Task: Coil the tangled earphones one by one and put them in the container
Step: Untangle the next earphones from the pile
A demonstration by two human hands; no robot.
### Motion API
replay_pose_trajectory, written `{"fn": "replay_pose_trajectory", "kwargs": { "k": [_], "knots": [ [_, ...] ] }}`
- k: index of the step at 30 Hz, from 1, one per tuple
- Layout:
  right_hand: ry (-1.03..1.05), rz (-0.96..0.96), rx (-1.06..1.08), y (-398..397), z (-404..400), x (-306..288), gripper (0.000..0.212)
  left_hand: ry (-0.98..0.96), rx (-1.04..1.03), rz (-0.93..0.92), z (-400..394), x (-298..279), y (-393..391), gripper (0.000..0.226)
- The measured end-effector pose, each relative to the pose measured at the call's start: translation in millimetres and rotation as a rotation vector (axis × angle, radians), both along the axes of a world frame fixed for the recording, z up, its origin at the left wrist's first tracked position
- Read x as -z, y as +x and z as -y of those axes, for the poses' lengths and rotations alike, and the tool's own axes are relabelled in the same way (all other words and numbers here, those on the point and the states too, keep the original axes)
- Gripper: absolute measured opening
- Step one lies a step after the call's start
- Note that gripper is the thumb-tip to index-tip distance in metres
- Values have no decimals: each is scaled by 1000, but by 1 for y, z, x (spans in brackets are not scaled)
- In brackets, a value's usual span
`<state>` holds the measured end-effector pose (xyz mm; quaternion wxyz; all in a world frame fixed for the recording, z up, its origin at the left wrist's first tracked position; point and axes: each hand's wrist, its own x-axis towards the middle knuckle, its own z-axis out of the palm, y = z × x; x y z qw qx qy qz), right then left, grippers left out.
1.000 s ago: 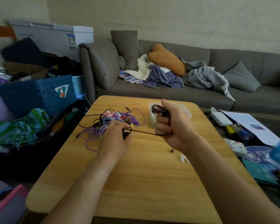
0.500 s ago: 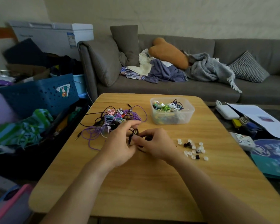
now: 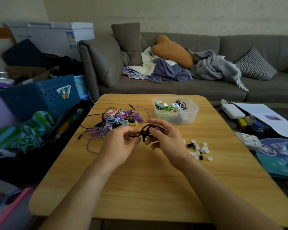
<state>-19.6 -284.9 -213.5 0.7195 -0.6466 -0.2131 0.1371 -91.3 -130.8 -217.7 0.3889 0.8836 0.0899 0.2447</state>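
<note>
Above the middle of the wooden table [image 3: 140, 188], both hands hold a coiled black earphone [image 3: 145, 132]. My left hand [image 3: 119, 145] pinches its left end. My right hand [image 3: 166, 138] has its fingers curled round the loops. A tangled pile of earphones [image 3: 116, 120], purple, blue, pink and black, lies just beyond my left hand. The clear plastic container [image 3: 194, 113] stands at the far right of the table with several coiled earphones inside.
Loose white and black ear tips [image 3: 198, 150] are scattered on the table right of my right hand. A grey sofa [image 3: 173, 87] stands behind the table. A blue basket [image 3: 40, 97] and clutter fill the left; papers and boxes [image 3: 264, 117] lie at right.
My right hand came back from over the container to meet my left hand near the pile. The taut black cord is now gathered into loops between both hands, slightly lifted.
</note>
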Motion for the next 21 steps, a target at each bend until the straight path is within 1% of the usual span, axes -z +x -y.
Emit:
{"fn": "replay_pose_trajectory", "kwargs": {
  "k": [3,5,9,13,18,21],
  "knots": [
    [24,-50,65,1,2,-1,12,65,-28,60,2,-3,1,12],
    [28,-83,72,1,3,-1,5,105,-57,96,1,-3,1,9],
    [133,-180,64,0,4,-6,17,140,-179,157,-4,-2,0,17],
    [279,-233,94,5,10,-14,17,151,-310,77,-11,-1,-1,32],
    [482,-371,150,14,22,-23,17,159,-363,-40,-16,-1,-2,32],
    [550,-449,144,19,30,-29,30,179,-370,-119,-17,-1,-2,28]
  ]
}}
